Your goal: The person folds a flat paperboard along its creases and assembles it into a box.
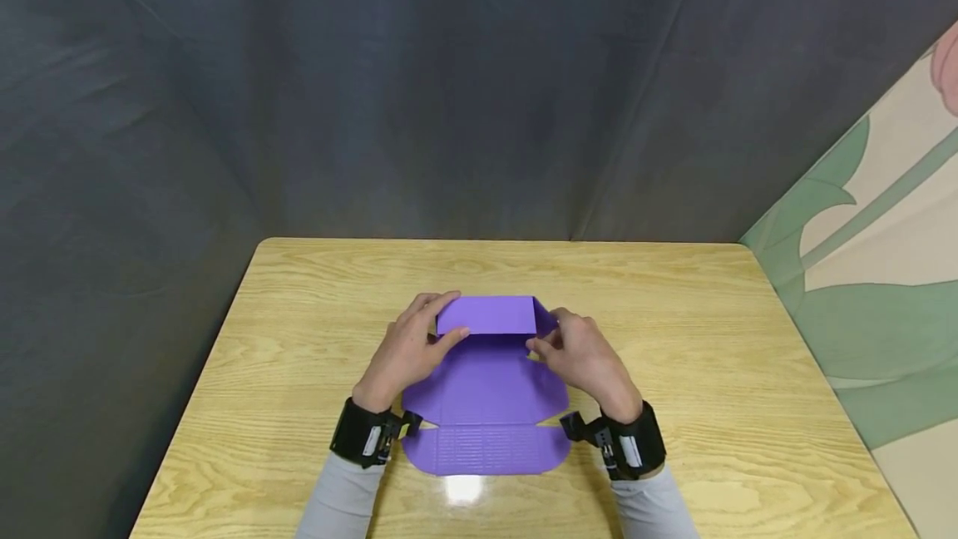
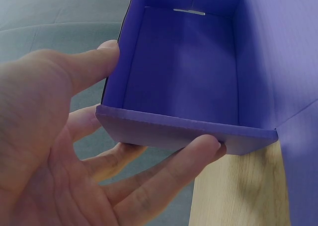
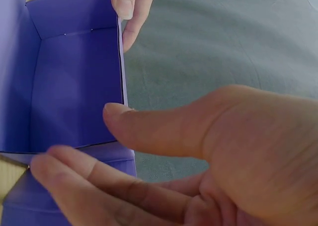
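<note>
A purple cardboard box [image 1: 486,315], partly folded up, stands on its long side with its walls raised and its lid panel [image 1: 490,393] spread toward the person. My left hand [image 1: 407,352] grips the box's left end. In the left wrist view the thumb lies on the long wall's edge and the fingers press the outside of the end wall [image 2: 174,131]. At the right end my right hand [image 1: 587,356] holds the box, its thumb at the rim and its fingers against the end wall. A loose side flap [image 3: 35,201] shows beneath those fingers.
The box rests on a light wood-grain table [image 1: 299,298]. A dark grey curtain [image 1: 479,90] hangs behind and to the left. On the right is a wall with a floral pattern [image 1: 883,339]. Both wrists wear black camera straps [image 1: 362,431].
</note>
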Tool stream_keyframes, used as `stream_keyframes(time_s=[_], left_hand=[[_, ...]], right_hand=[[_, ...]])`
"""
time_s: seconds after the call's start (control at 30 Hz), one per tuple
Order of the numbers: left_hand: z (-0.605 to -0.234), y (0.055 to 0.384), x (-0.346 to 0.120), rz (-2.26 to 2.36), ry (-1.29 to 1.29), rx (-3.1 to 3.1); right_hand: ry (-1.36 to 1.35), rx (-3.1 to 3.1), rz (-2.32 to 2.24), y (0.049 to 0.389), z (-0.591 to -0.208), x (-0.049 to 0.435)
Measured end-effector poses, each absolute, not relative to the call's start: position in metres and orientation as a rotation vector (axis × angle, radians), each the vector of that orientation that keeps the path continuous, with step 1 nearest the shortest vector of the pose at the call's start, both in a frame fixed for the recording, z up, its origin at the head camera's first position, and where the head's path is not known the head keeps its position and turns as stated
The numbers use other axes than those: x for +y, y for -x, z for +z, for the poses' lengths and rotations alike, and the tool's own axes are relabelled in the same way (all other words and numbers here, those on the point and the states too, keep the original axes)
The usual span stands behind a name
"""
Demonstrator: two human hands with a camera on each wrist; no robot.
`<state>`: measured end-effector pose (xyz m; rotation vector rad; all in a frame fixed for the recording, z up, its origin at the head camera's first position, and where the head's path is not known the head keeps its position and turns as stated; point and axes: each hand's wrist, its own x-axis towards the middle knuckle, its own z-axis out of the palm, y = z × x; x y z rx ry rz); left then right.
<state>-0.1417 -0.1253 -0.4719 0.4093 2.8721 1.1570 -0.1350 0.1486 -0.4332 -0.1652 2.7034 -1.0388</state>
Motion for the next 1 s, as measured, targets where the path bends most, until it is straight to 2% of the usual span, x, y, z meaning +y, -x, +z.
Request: stream_keyframes(time_s=[0.53, 1.0], left_hand=[[-0.471, 0.141, -0.125, 1.155, -0.413, 2.891], [-0.473, 0.144, -0.125, 1.114, -0.425, 2.918]], right_hand=[[0.198, 2.887, -0.922, 0.132, -0.423, 0.172], [0.342, 2.745, -1.040, 0.135, -0.426, 0.174]])
